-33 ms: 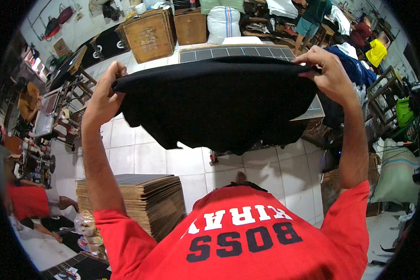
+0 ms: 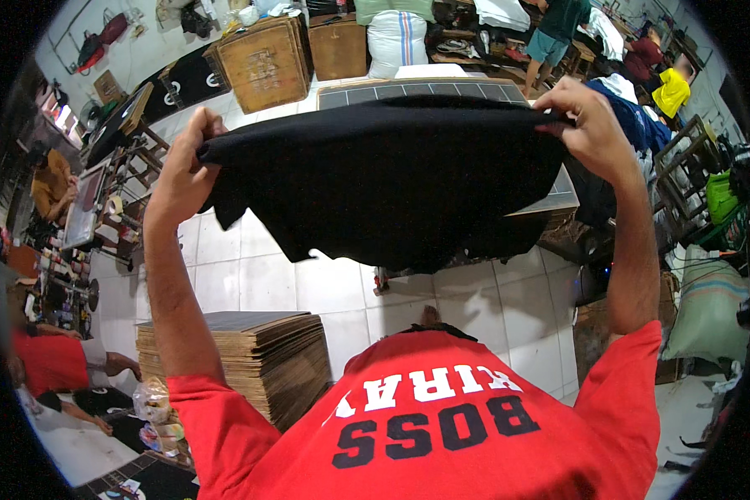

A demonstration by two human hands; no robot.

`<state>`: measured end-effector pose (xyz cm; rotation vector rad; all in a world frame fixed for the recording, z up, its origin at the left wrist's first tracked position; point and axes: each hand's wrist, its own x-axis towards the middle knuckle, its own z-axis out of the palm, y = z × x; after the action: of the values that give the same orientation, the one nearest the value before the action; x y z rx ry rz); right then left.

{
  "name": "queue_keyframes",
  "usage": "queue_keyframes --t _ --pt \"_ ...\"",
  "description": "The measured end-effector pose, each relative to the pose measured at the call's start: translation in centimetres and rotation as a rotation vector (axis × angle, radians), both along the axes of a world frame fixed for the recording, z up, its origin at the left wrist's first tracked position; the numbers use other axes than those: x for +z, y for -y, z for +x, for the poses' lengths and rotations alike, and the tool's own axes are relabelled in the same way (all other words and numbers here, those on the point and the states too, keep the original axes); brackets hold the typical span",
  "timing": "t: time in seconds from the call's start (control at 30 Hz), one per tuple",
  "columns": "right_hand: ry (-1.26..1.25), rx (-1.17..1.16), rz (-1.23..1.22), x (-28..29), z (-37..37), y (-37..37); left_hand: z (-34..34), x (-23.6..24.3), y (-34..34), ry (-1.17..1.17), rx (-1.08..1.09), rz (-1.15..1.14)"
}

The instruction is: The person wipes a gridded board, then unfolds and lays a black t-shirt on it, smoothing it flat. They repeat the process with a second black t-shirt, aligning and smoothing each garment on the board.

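A wide piece of black cloth (image 2: 383, 183) hangs stretched between my two raised hands. Its upper edge looks folded or rolled over, and the lower edge falls loose and uneven. My left hand (image 2: 182, 167) pinches the left upper corner between thumb and fingers. At the opposite upper corner, my right hand (image 2: 593, 129) grips the cloth the same way. Behind and below the cloth stands a table with dark, grid-lined boards (image 2: 425, 87); the cloth covers much of it. Whether the cloth is a whole garment I cannot tell.
A tall stack of flat boards (image 2: 233, 358) stands left of my body. Wooden panels (image 2: 262, 62) and a striped white sack (image 2: 397, 46) are at the back. A full pale sack (image 2: 708, 312) sits at right. Several people work around the room, one in a red shirt (image 2: 50, 362).
The cloth's lower edge has swung up slightly, its left flap changing shape. My hands have shifted only a little and keep their grip.
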<state>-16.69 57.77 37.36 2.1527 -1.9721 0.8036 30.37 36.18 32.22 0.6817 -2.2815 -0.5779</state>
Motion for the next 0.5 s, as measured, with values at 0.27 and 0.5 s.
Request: queue_keyframes --t 0.27,0.5 --pt "0.305 0.054 -0.422 3.2 -7.3 0.1 -0.8 4.2 1.8 -0.211 0.142 -0.308" --pt "0.429 0.076 -0.809 5.7 -7.3 -1.5 -1.1 7.4 4.3 -0.401 0.538 -0.335"
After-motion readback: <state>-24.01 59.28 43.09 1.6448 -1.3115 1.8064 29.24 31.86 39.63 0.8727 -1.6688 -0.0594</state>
